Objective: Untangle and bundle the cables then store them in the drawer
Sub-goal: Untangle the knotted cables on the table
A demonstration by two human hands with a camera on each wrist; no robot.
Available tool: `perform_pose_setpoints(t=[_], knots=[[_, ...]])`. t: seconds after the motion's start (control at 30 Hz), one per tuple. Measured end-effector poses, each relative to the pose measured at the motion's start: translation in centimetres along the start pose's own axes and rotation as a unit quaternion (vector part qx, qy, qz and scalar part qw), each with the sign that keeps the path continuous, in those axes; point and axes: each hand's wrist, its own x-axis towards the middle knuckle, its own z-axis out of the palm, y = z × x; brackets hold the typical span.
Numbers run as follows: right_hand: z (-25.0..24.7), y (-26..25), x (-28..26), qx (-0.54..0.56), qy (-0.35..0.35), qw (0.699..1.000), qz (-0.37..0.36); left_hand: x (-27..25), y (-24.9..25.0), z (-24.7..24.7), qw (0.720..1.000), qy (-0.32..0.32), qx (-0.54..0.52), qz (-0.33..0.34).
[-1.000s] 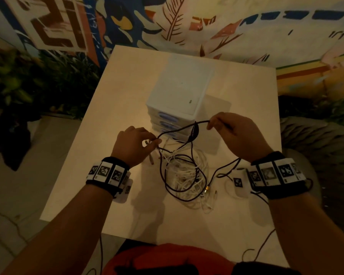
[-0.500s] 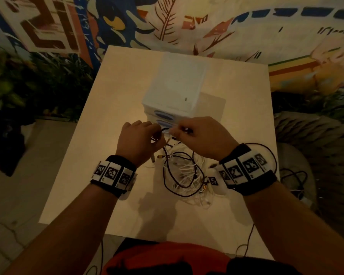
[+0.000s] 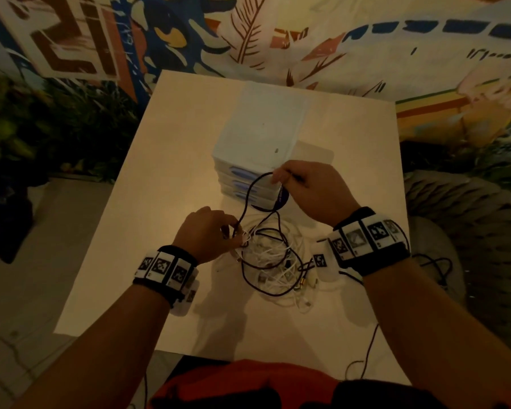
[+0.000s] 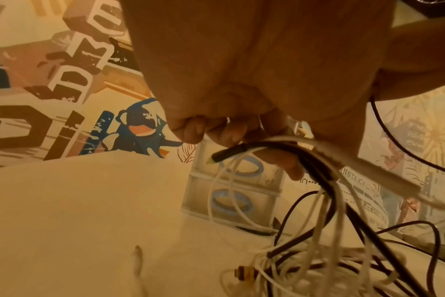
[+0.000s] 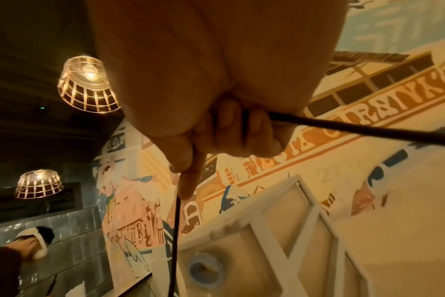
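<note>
**Black cable lifted out of the tangle, drawer unit waiting behind**

The table point(image 3: 106, 261) carries everything. At 12 o'clock from the hands stands the white drawer unit point(image 3: 263, 134), with its drawer fronts turned toward the person; all the drawers look closed.

At 6 o'clock from the unit, between the two wrists, lies the pile of cables point(image 3: 273, 261), white and black ones mixed together on the table top. It is not yet sorted.

One black cable point(image 3: 250, 190) rises out of this pile. Its free part runs from about 7 o'clock, at the left hand, up to about 1 o'clock, at the right hand, and a loop of it hangs back down into the pile.

The right hand point(image 3: 313, 193) is higher and closer to the drawer unit. It is closed on the black cable: in the right wrist view the thumb and forefinger pinch it and the other fingers curl over it.

The left hand point(image 3: 207, 234) is low, at the 9 o'clock edge of the pile, and is the nearer one to the tangle. Its fingers point(image 4: 231, 134) are curled around several strands, black and white together.

In my judgement, the next pull should follow this long axis, while the left hand keeps the pile down.
</note>
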Motion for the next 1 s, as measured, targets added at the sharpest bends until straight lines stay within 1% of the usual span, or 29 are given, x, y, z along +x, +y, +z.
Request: perform_pose_setpoints(t=[0.07, 0.17, 0.23, 0.37, 0.5, 0.6, 0.8, 0.87, 0.93, 1.0], knots=[[0.8, 0.7, 0.0, -0.009, -0.037, 0.999, 0.019, -0.2, -0.3, 0.3, 1.000, 0.000, 0.001, -0.017], [1.9, 0.8, -0.1, -0.031, -0.124, 0.991, 0.045, -0.3, -0.8, 0.7, 1.000, 0.006, -0.017, -0.019], [2.4, 0.4, 0.0, -0.017, -0.143, 0.988, 0.053, -0.4, -0.8, 0.5, 0.999, 0.020, -0.035, -0.015], [2.4, -0.1, 0.4, -0.001, -0.139, 0.988, 0.066, -0.6, -0.5, 0.0, 0.999, 0.039, -0.009, -0.022], [2.0, 0.5, -0.2, 0.011, -0.135, 0.986, 0.098, -1.1, -1.0, 0.2, 0.997, -0.014, -0.008, -0.069], [1.3, 1.5, -0.7, 0.017, -0.123, 0.985, 0.118, -1.2, -1.0, 0.2, 0.996, -0.033, -0.008, -0.078], [-0.2, 2.5, -1.5, 0.016, -0.097, 0.983, 0.157, -0.5, -0.2, -0.2, 1.000, 0.008, -0.015, -0.019], [-0.7, 1.8, -1.9, -0.022, -0.099, 0.982, 0.163, -0.2, 0.5, -0.4, 1.000, 0.016, -0.011, 0.008], [-1.0, 0.5, -2.4, -0.076, -0.094, 0.981, 0.152, 0.2, 1.2, -0.7, 0.999, 0.032, 0.005, 0.037], [-0.8, -0.6, -2.6, -0.119, -0.064, 0.980, 0.147, 0.6, 2.0, -1.0, 0.997, 0.052, 0.014, 0.059]])
